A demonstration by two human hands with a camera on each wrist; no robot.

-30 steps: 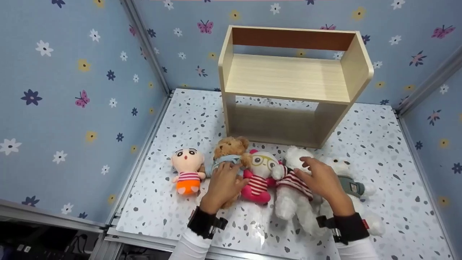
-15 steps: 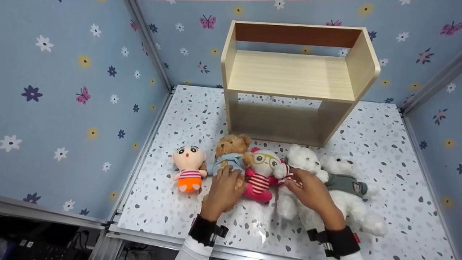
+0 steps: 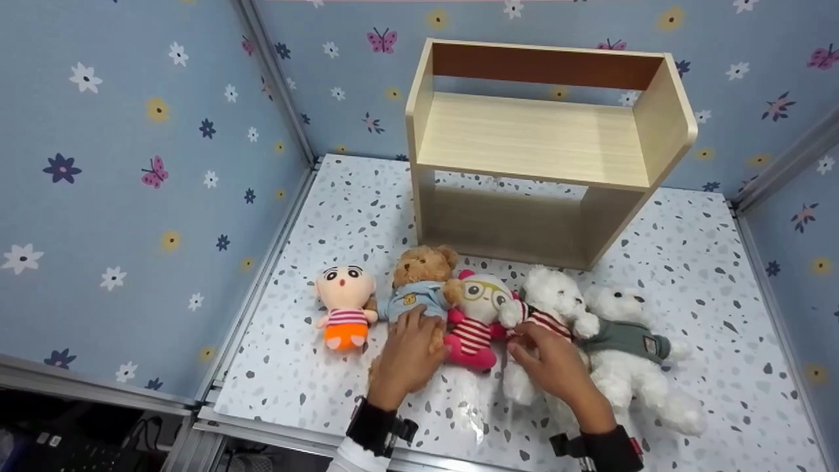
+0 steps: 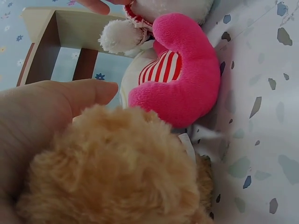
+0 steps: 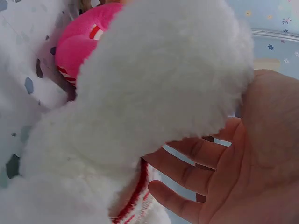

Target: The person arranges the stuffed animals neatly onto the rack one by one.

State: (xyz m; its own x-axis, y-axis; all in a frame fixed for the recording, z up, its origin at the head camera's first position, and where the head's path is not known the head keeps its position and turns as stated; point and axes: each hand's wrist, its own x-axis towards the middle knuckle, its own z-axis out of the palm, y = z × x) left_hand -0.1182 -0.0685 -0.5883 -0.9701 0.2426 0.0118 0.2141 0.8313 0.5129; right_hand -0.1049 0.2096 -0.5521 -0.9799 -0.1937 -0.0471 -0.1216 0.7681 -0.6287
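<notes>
My left hand (image 3: 408, 357) rests on the belly of a brown teddy bear (image 3: 423, 265) in a light blue top, fingers extended. In the left wrist view its brown fur (image 4: 117, 163) fills the lower middle. My right hand (image 3: 557, 367) lies over the lower body of a white teddy bear (image 3: 549, 288) in a red-and-white striped sweater, fingers loosely bent. The right wrist view shows white plush (image 5: 163, 74) in front of those fingers (image 5: 182, 172). Between the hands lies a pink plush doll (image 3: 473, 334) with yellow glasses and a striped belly.
On the left lies a plush boy doll (image 3: 345, 314) in orange shorts. A white plush bear (image 3: 623, 337) in a green shirt lies at the right. Behind the row stands a two-tier wooden shelf (image 3: 534, 141) on the speckled table (image 3: 308, 387), with flowered walls around.
My right hand has moved down and left from above the striped-sweater bear onto its lower body. The green-shirt bear now shows more fully. My left hand has stayed on the brown bear.
</notes>
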